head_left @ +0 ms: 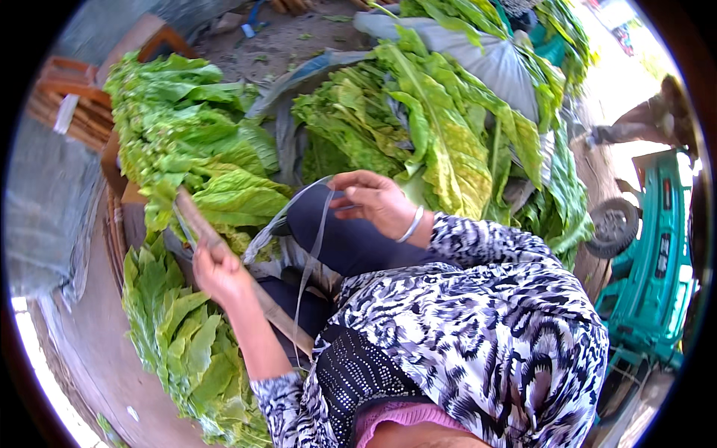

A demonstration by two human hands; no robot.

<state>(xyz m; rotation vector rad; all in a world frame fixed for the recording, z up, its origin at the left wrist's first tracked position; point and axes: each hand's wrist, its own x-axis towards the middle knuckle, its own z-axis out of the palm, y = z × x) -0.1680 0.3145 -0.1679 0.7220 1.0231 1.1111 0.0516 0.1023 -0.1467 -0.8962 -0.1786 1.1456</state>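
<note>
My left hand (222, 275) is closed round a wooden stick (282, 319) that slants from the leaves down toward my lap. Up and to the right, my right hand (373, 203) pinches a thin pale string (322, 224) between thumb and fingers. One strand hangs down from it over my dark trousers; others run left toward a loose hank of string (263, 240) near the stick. Broad green leaves like tobacco (190, 134) lie heaped beyond the stick's far end. Another row of leaves (194, 343) lies left of my left forearm.
A large pile of yellow-green leaves (441, 142) rests on grey sheeting (478, 56) ahead. Bundled sticks (78, 123) and an orange-brown wooden frame (160, 37) stand at the far left. At right are a teal vehicle (657, 254) with a black wheel (612, 226) and another person's limb (635, 127).
</note>
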